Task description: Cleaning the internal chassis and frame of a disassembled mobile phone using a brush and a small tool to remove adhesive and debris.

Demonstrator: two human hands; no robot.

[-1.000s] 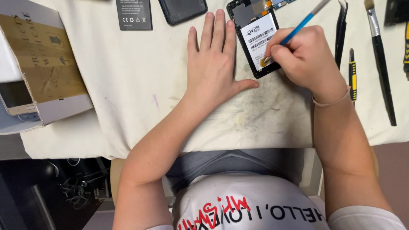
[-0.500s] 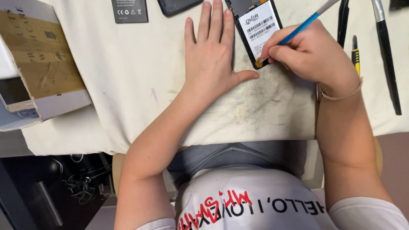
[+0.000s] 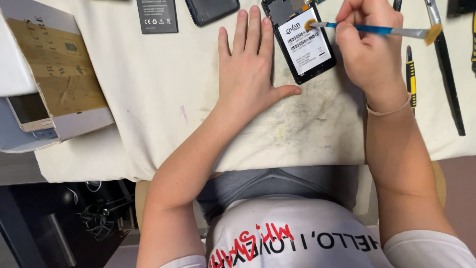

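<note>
Right hand point(image 3: 372, 54) pinches a brush point(image 3: 369, 30), bristles apparently touching the phone point(image 3: 303, 44). Left hand point(image 3: 248, 74) lies flat, grip apart, at the phone's nine o'clock.

The left hand point(image 3: 250, 74) is lying palm down with its fingers stretched straight and close together, pointing away from the body; the thumb is sticking out to the side; the left forearm is running bare from the lower middle of the view up to the wrist, bent at the elbow. The right hand point(image 3: 369, 47) is curling into a loose fist, fingers pinching together near the top; its wrist is bending slightly inward; the right forearm is reaching straight up from the shoulder, also bare.
</note>
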